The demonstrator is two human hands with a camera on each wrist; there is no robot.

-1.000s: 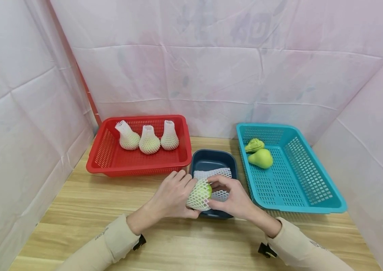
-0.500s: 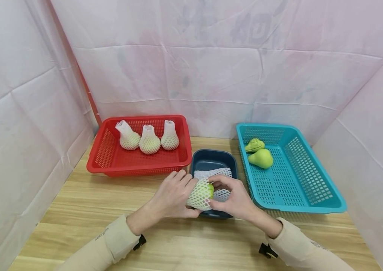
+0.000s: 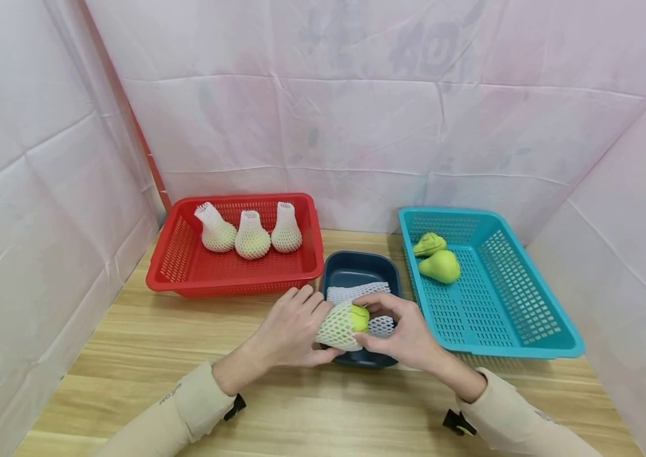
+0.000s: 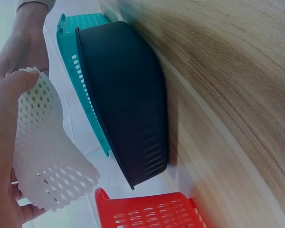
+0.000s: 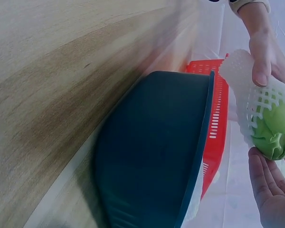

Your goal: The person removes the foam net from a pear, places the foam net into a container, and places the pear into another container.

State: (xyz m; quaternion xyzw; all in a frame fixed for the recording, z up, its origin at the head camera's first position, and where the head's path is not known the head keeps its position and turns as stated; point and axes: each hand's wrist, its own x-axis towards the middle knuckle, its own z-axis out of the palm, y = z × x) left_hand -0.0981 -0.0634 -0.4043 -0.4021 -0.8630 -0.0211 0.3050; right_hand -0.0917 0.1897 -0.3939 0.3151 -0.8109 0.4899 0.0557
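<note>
A pale green chayote (image 3: 359, 318) sits inside a white foam net sleeve (image 3: 336, 329), held over the navy bin. My left hand (image 3: 296, 327) grips the sleeve around its body, thumb on the near side. The sleeve's narrower, unfilled end hangs past that hand in the left wrist view. My right hand (image 3: 399, 327) has thumb and fingertips around the sleeve's open rim, at the chayote's bare end. Deep creases mark that end of the chayote (image 5: 275, 130) in the right wrist view. The rest of it is covered by netting and the left hand.
The navy bin (image 3: 351, 260) holds flat foam net sleeves (image 3: 376, 290). At left, a red basket (image 3: 202, 282) contains 3 sleeved chayotes (image 3: 251, 238). A teal basket (image 3: 505, 279) at right holds 2 bare chayotes (image 3: 441, 266). A fabric sheet hangs behind the wooden table (image 3: 145, 343).
My right hand has moved slightly right, and more of the chayote's green end shows beyond the sleeve's rim. My left hand keeps its grip in nearly the same place.
</note>
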